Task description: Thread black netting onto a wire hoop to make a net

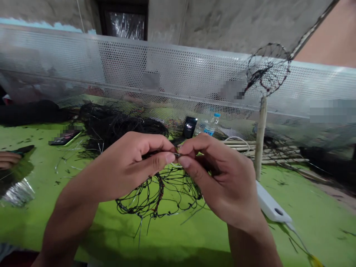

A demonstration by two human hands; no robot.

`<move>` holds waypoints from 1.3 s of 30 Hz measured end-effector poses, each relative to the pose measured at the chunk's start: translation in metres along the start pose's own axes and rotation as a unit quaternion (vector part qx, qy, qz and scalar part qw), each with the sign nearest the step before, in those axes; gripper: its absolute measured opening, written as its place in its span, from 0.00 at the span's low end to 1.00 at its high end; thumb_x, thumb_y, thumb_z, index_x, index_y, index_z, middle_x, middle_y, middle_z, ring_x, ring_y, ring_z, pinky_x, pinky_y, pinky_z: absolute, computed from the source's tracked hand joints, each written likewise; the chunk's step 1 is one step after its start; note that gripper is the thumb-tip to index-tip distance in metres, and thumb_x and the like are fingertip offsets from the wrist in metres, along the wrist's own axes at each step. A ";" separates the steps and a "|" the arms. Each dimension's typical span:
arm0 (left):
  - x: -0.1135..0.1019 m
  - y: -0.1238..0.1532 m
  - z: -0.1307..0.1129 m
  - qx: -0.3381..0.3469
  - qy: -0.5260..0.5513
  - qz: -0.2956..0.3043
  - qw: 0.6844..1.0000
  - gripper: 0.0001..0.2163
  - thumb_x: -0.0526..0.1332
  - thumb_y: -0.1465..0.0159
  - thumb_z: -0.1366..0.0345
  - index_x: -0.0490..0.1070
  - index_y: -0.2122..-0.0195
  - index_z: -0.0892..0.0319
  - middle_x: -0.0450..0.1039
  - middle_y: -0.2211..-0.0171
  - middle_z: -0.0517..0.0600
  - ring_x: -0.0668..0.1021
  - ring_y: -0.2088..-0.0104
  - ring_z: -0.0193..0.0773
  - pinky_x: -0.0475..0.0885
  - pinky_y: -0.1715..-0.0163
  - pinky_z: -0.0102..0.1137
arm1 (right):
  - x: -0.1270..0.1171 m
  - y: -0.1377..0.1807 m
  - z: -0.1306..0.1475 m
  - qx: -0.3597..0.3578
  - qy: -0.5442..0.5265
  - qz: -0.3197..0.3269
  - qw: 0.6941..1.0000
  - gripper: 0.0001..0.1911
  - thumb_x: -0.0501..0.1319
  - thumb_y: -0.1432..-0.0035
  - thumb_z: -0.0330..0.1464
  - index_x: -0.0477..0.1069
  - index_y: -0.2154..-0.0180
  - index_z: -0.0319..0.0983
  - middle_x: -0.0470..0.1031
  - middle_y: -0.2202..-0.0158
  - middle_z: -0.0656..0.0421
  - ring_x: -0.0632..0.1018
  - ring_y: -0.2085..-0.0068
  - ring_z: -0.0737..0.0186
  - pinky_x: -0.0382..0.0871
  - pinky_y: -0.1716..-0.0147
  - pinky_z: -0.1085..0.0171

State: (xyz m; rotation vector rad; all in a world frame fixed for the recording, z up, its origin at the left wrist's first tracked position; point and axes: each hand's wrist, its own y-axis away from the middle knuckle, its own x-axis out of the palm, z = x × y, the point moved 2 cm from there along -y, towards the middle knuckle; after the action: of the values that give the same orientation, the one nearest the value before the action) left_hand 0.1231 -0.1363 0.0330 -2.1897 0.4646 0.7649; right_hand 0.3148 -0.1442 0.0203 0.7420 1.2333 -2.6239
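Note:
My left hand (133, 163) is closed, thumb and forefinger pinching a thin dark strand (177, 154). Tip to tip with it, my right hand (222, 174) pinches the same spot, its fingers curled. Whether the strand is wire or cord is too small to tell. Just under both hands is a rounded openwork frame (155, 212) of knotted black strands, partly hidden by my fingers. Loose pale and dark ends stick out from its lower edge toward me.
A green-covered table (108, 237) bears a heap of black strands (119, 120), a phone (190, 127), a water bottle (213, 124), sticks (278, 160) and a white corded device (272, 204). A wooden post (260, 137) carries another black ring frame (268, 70). Another person's hand (9, 160) is at left.

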 end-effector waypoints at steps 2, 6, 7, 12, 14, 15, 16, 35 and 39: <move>0.000 0.000 0.002 0.031 -0.038 -0.012 0.999 0.08 0.58 0.27 0.66 0.75 0.63 0.56 0.70 0.78 0.40 0.69 0.80 0.27 0.65 0.81 0.23 | -0.001 0.000 0.000 0.022 -0.028 0.009 0.999 0.02 0.64 0.33 0.30 0.73 0.60 0.42 0.71 0.71 0.62 0.70 0.72 0.67 0.64 0.74 0.64; 0.002 0.002 0.007 0.113 -0.187 -0.070 0.973 0.01 0.62 0.31 0.68 0.73 0.60 0.54 0.73 0.75 0.40 0.73 0.77 0.29 0.67 0.74 0.27 | 0.001 0.000 -0.002 0.049 -0.084 0.015 0.995 0.01 0.64 0.32 0.31 0.73 0.59 0.41 0.70 0.71 0.63 0.68 0.72 0.68 0.61 0.76 0.66; 0.003 0.003 0.007 0.130 -0.235 -0.091 0.959 0.02 0.63 0.31 0.68 0.72 0.60 0.54 0.73 0.75 0.40 0.73 0.77 0.30 0.67 0.73 0.29 | 0.001 0.000 -0.003 0.053 -0.086 0.017 0.995 0.01 0.63 0.32 0.31 0.73 0.59 0.41 0.69 0.71 0.63 0.68 0.72 0.68 0.60 0.76 0.66; 0.004 0.006 0.009 0.198 -0.402 -0.153 0.881 0.02 0.61 0.29 0.67 0.72 0.59 0.54 0.73 0.76 0.41 0.73 0.77 0.33 0.66 0.73 0.34 | 0.005 -0.003 -0.007 0.025 -0.043 0.046 0.998 0.05 0.59 0.29 0.31 0.71 0.61 0.40 0.66 0.72 0.64 0.64 0.72 0.69 0.58 0.75 0.66; 0.003 0.006 0.010 0.231 -0.418 -0.147 0.866 0.02 0.62 0.29 0.69 0.72 0.58 0.54 0.78 0.70 0.43 0.76 0.74 0.34 0.68 0.72 0.34 | 0.005 -0.004 -0.008 0.020 -0.031 0.048 0.998 0.06 0.59 0.28 0.30 0.71 0.62 0.40 0.65 0.73 0.64 0.63 0.72 0.69 0.58 0.74 0.65; 0.002 0.007 0.010 0.247 -0.424 -0.142 0.860 0.03 0.62 0.29 0.70 0.72 0.57 0.55 0.81 0.66 0.45 0.78 0.72 0.34 0.70 0.71 0.34 | 0.004 -0.004 -0.008 0.021 -0.031 0.047 0.998 0.06 0.59 0.28 0.30 0.71 0.62 0.40 0.64 0.73 0.65 0.62 0.72 0.69 0.57 0.74 0.65; 0.002 0.007 0.011 0.262 -0.429 -0.137 0.853 0.04 0.62 0.30 0.71 0.72 0.56 0.56 0.82 0.63 0.46 0.80 0.71 0.34 0.71 0.70 0.34 | 0.004 -0.005 -0.008 0.025 -0.032 0.045 0.998 0.06 0.59 0.28 0.29 0.71 0.62 0.39 0.64 0.73 0.65 0.62 0.72 0.69 0.57 0.74 0.66; 0.006 0.002 0.020 0.249 -0.339 -0.174 0.890 0.02 0.65 0.29 0.65 0.75 0.58 0.55 0.83 0.65 0.44 0.83 0.69 0.32 0.74 0.67 0.27 | 0.005 -0.004 -0.010 -0.021 -0.014 0.014 1.000 0.07 0.59 0.31 0.24 0.70 0.64 0.38 0.64 0.72 0.65 0.62 0.72 0.71 0.58 0.73 0.66; 0.002 0.003 0.013 0.182 -0.263 -0.181 0.930 0.02 0.69 0.32 0.63 0.78 0.60 0.53 0.83 0.69 0.41 0.82 0.72 0.29 0.72 0.68 0.23 | 0.003 -0.002 -0.003 -0.041 0.030 0.015 0.999 0.06 0.60 0.31 0.25 0.71 0.63 0.38 0.66 0.72 0.65 0.63 0.72 0.70 0.59 0.72 0.66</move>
State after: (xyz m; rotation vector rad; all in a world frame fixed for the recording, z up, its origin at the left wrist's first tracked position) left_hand 0.1183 -0.1288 0.0233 -1.5759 -0.0717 0.9293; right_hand 0.3128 -0.1403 0.0186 0.8243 1.3254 -2.5278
